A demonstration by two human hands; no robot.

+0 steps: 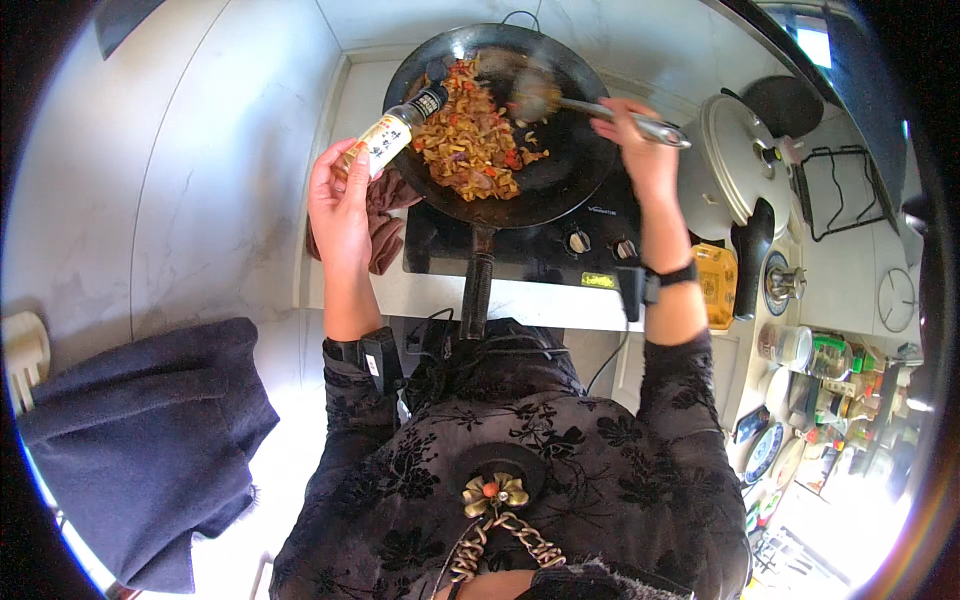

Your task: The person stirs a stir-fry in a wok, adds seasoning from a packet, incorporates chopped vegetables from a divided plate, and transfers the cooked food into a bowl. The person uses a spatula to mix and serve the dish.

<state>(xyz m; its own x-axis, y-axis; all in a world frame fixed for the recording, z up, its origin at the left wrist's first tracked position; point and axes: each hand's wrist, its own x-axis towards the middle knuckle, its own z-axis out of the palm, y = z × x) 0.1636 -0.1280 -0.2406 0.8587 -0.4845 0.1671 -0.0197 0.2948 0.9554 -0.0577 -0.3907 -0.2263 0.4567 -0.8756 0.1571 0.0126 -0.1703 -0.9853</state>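
Observation:
A black wok [574,161] sits on a black gas cooktop [517,259], its ribbed handle pointing towards me. Chopped food with red pieces [469,146] lies mostly in the wok's left half. My left hand [346,191] holds a small seasoning bottle [386,139] with a pale label, tilted so its dark top is over the left rim. In my right hand [637,142] is the metal handle of a cooking spatula [536,94]; its head is blurred and carries some food over the wok's upper right. Whether anything pours from the bottle cannot be told.
Right of the cooktop stands a large pressure cooker [724,165], with an amber tray [716,285] beside it. Jars [829,356] and plates [765,454] line the right counter. A brown cloth [386,225] lies left of the wok. Dark fabric [150,442] hangs at lower left.

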